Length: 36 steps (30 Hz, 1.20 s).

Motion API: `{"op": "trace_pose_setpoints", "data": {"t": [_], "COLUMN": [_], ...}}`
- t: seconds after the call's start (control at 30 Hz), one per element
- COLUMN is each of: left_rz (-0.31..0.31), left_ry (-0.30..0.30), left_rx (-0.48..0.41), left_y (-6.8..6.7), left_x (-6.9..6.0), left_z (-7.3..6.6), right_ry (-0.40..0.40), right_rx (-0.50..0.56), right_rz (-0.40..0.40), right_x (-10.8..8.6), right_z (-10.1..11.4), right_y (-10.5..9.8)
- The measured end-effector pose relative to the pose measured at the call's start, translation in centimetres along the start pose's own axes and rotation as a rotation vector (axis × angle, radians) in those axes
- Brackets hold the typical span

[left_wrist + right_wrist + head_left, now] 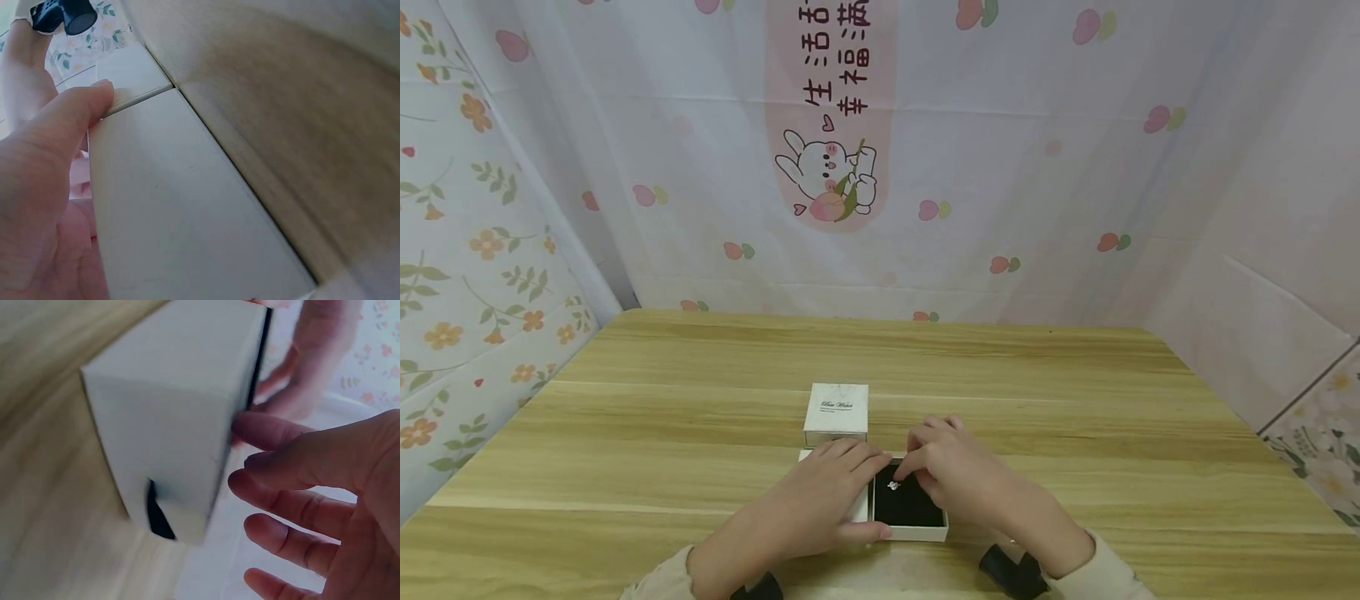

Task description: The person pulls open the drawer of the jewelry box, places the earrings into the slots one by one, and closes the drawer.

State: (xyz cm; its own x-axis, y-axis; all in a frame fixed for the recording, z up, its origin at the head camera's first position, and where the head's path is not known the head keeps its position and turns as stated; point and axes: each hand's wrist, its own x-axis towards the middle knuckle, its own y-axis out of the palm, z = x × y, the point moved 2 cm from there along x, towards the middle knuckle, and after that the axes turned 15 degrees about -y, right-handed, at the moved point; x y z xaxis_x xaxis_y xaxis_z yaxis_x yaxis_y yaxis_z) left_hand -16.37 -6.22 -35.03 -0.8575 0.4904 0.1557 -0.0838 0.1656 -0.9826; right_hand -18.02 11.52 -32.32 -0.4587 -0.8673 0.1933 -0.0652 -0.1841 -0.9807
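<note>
A white drawer-style jewellery box lies on the table with its drawer (912, 533) slid out to the right of its white sleeve (181, 200). Black padding (910, 508) lines the drawer, and a small ring (892, 485) with a clear stone sits in it. My left hand (827, 496) spans the box and holds it, thumb on the near side by the seam, fingers at the far side. Over the drawer, my right hand (958, 471) has its index fingertip at the ring. In the right wrist view its other fingers (300, 540) are loosely bent and hold nothing.
Behind the left hand stands a second white box (837, 408) with printed lettering on its lid. A black ribbon tab (159, 512) sticks out of the drawer's end. The wooden table (1037, 392) meets a patterned curtain (1000, 167) at the back.
</note>
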Motion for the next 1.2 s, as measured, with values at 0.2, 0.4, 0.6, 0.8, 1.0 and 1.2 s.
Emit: {"op": "trace_pose_setpoints", "data": {"t": [0.2,0.4,0.6,0.8,1.0,1.2], "left_rz": [-0.015,-0.020,-0.016,-0.021,-0.016,-0.025], "left_ry": [0.006,0.009,0.002,0.005,-0.001,0.002], "left_rx": [0.011,0.018,0.016,0.014,0.011,0.013], "left_y": [0.0,0.1,0.1,0.0,0.0,0.0], "left_x": [0.0,-0.1,-0.1,-0.1,-0.1,-0.2], "left_z": [0.0,0.0,0.0,0.0,0.0,0.0], "right_ry": [0.031,0.064,0.091,0.128,0.143,0.215], "right_rx": [0.008,0.012,0.018,0.014,0.074,0.245], "right_rz": [-0.053,-0.044,-0.010,0.072,0.172,0.323], "right_x": [-0.6,-1.3,-2.7,-4.9,-7.2,-8.4], "right_z": [-0.6,-0.9,-1.4,-2.0,-2.5,-3.0], "right_y": [-1.2,-2.0,-2.5,-2.5,-2.0,-1.3]}}
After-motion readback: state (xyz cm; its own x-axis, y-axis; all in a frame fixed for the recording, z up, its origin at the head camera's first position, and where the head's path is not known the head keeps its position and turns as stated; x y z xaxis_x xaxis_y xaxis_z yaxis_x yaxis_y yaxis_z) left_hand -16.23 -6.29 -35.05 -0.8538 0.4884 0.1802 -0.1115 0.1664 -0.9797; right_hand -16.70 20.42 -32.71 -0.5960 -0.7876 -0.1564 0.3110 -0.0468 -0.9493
